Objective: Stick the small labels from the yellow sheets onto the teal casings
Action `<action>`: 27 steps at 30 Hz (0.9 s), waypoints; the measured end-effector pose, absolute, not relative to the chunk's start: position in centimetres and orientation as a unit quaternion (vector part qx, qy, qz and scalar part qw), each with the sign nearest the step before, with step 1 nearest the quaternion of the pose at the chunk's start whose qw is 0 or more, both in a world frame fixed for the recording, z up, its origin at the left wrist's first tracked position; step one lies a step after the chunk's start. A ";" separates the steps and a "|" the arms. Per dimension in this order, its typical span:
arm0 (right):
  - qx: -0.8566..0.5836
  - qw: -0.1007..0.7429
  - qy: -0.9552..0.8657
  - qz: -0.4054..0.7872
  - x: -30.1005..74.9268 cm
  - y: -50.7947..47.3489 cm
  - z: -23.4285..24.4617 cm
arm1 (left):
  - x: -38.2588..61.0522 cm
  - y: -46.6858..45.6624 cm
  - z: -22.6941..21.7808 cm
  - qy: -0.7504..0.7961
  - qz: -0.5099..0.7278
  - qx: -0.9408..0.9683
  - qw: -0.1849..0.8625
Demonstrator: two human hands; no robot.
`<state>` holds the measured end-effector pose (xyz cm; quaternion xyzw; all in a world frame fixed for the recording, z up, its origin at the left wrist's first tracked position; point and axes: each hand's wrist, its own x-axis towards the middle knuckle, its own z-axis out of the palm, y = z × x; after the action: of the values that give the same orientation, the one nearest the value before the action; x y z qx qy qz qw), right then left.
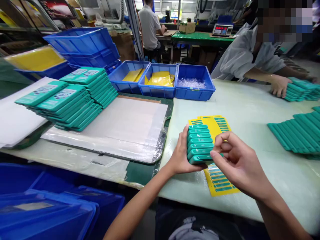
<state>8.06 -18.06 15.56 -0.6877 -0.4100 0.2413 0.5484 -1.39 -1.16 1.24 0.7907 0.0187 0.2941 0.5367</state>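
Observation:
My left hand (pixel 180 153) is wrapped round a stack of flat green plastic cases (pixel 200 143), gripping it from the left and below, with the narrow edges facing me. Small pale marks show along those edges. At the stack's lower right corner, my right hand (pixel 235 163) has thumb and forefinger bent together in a pinch; anything between them is too small to make out. Beneath both hands lie yellow sticker sheets (pixel 222 190) with rows of green strips, partly hidden by the stack and my right hand.
More green cases stand piled at left (pixel 72 106) on a white-covered board (pixel 130 126), and others lean in a row (pixel 297 130) at right. Blue bins (pixel 195 95) line the back. A co-worker's hand (pixel 279 86) touches green cases. Blue crates (pixel 45 216) sit below the table's left edge.

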 end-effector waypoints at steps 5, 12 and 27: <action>-0.701 0.526 -0.417 0.242 8.1 -17.5 15.9 | -1.3 -1.2 1.3 0.009 0.303 0.792 0.529; -0.742 0.475 -0.414 0.230 8.1 -17.2 15.7 | -1.3 -1.2 1.1 0.021 0.288 0.792 0.537; -0.820 0.328 -0.456 0.114 11.1 -18.0 16.1 | -1.2 -1.6 1.2 0.027 0.301 0.810 0.503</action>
<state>11.11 -17.96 16.14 -0.8197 -0.4557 0.1140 0.3279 -1.22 -1.57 1.19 0.8097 0.0271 0.3013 0.5029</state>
